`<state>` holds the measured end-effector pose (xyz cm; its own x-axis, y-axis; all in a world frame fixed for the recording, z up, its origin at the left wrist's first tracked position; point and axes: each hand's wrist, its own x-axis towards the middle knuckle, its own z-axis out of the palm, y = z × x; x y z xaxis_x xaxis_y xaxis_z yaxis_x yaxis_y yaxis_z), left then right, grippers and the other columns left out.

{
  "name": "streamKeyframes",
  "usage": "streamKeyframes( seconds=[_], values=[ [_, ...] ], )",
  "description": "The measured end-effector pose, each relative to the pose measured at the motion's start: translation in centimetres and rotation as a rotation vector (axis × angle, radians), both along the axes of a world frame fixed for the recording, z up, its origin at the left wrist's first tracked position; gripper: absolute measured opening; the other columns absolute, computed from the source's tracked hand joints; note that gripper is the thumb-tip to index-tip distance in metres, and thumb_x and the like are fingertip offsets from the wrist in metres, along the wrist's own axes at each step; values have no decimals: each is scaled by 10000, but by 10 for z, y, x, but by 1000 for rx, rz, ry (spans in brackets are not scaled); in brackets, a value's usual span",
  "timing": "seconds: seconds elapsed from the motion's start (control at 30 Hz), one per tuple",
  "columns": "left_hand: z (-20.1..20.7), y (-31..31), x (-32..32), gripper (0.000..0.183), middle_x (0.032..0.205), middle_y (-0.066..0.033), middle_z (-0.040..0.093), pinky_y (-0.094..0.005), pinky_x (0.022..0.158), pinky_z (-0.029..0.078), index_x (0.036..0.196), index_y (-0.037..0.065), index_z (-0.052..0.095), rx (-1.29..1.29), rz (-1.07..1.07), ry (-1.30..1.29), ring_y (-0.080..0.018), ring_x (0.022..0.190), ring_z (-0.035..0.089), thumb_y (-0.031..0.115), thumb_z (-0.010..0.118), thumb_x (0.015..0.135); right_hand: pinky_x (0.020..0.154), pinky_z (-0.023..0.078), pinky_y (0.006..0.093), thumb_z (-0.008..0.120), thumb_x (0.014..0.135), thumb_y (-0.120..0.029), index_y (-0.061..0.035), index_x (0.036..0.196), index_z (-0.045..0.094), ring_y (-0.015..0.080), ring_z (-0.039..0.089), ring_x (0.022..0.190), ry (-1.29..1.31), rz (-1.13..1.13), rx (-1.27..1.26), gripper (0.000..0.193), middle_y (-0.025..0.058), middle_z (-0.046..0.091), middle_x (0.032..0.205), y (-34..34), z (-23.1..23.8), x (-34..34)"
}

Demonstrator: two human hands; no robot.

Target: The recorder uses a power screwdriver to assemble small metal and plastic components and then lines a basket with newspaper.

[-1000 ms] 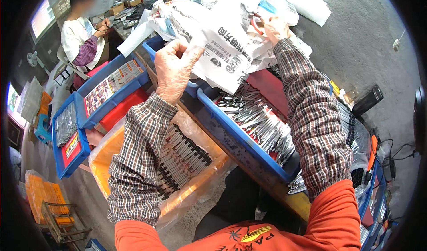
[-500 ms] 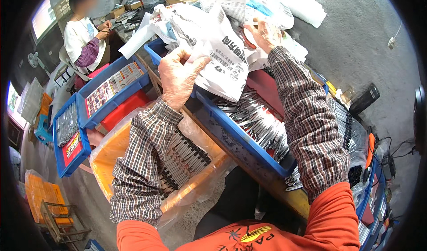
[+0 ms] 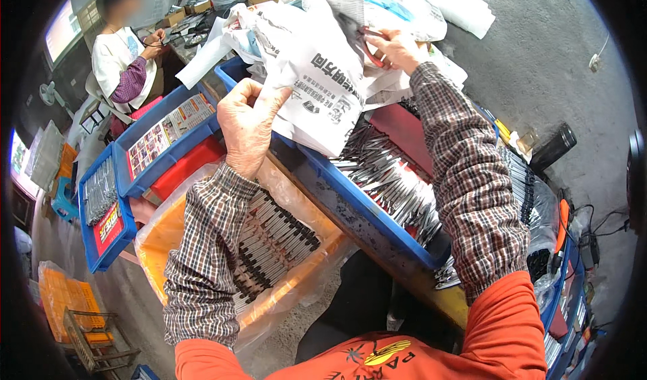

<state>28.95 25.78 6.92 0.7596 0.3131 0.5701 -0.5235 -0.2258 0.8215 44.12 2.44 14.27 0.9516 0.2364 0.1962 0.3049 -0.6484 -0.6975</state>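
Observation:
A crumpled white plastic bag [image 3: 296, 50] with dark printing lies spread over the far end of the workbench. My left hand [image 3: 246, 122] is closed, pinching its near left edge between thumb and fingers. My right hand [image 3: 399, 50] is closed around a pair of red-handled scissors [image 3: 372, 48] at the bag's right side. The dark blades point away to the left, against the bag; whether they bite into it I cannot tell. Below the bag, a blue tray [image 3: 364, 201] holds many slim metallic pen-like pieces [image 3: 397, 188].
An orange crate [image 3: 168, 238] lined with clear plastic holds rows of black-and-silver pieces at my left. Further left are blue trays [image 3: 101, 259]. A black bottle [image 3: 554, 147] and orange-handled cutters [image 3: 561, 225] lie at right. Another person [image 3: 121, 56] sits far left, hands together.
My left hand has moved left and slightly down, drawing the bag's edge with it. My right hand has shifted slightly, and the scissors' dark blades now show beside the bag.

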Motion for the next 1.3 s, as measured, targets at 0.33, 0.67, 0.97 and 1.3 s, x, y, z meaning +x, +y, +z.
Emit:
streamKeyframes(
  seconds=[0.33,0.67,0.97,1.3],
  values=[
    [-9,6,1,211,633,32,544,-171,504,365,671,33,544,-70,21,-8,-13,561,448,127,719,744,481,427,221,598,823,-381,-25,1015,544,103,567,557,-14,125,478,407,89,620,751,-49,18,7],
    [-7,-5,-14,191,638,40,540,-169,507,358,683,27,558,-59,31,-14,-13,568,437,111,721,736,694,444,316,606,770,-411,-12,1068,532,219,551,771,-449,-279,-441,503,156,583,935,0,-8,-2],
    [-6,-30,-25,161,639,42,540,-177,510,354,733,5,587,21,87,15,-25,577,426,92,722,726,639,410,355,620,708,-532,-5,876,547,226,485,759,-382,239,-289,558,120,501,821,59,31,-73],
    [-7,-42,-31,249,596,-42,578,-237,479,386,716,3,569,-46,-20,-17,-69,523,466,185,739,706,634,459,306,611,745,-293,12,924,500,191,545,710,-457,135,-471,370,123,522,885,41,31,-69]
  ],
)
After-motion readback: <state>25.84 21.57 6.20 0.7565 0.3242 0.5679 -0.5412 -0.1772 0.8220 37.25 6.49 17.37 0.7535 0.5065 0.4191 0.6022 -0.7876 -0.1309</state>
